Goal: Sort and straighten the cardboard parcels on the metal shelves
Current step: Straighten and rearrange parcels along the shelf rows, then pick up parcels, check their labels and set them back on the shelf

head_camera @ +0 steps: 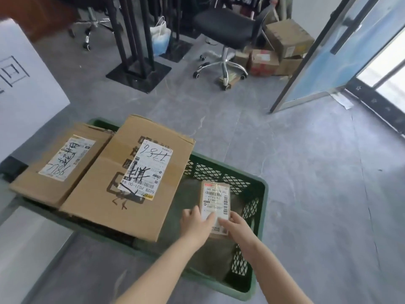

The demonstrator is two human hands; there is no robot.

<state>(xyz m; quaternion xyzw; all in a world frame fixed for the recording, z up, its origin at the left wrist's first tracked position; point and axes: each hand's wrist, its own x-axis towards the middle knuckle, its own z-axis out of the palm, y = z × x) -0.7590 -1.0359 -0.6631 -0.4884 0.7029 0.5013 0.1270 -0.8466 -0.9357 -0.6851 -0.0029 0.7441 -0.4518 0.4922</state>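
Observation:
A small cardboard parcel (215, 199) with a white label is held over the right end of a green mesh crate (262, 207) on the floor. My left hand (195, 222) grips its near left edge and my right hand (235, 224) grips its near right edge, thumbs on the label. Two larger cardboard parcels lie across the crate's left part: a big one (131, 178) marked 7786 and, to its left, a medium one (59, 163) with a handwritten label. No metal shelves are in view.
Grey tiled floor surrounds the crate. A white board (24, 84) leans at far left. A black office chair (225, 34), black stand bases (139, 73) and a white bag stand at the back. More cardboard boxes (282, 47) pile beside an open glass door (337, 62).

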